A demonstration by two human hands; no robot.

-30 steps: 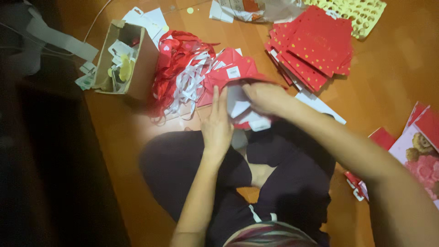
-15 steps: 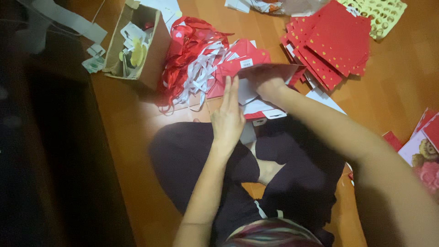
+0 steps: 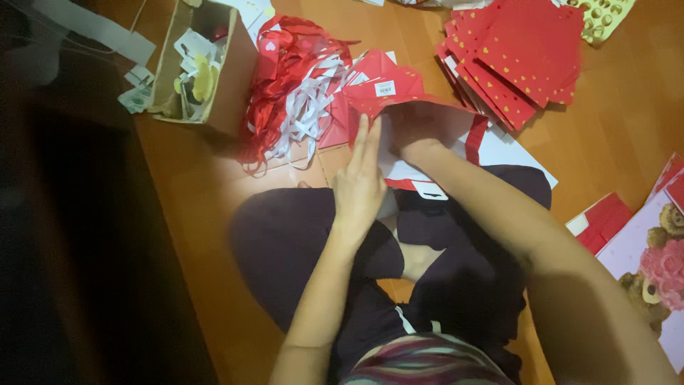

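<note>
Head view — wooden floor; left hand flat, right hand inside red bag, unclear.

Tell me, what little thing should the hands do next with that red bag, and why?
Probably spread the red paper bag wider from inside. The right hand is already reaching into its mouth, while the left hand lies flat against its side, steadying it. The bag still looks partly creased and flat.
</note>
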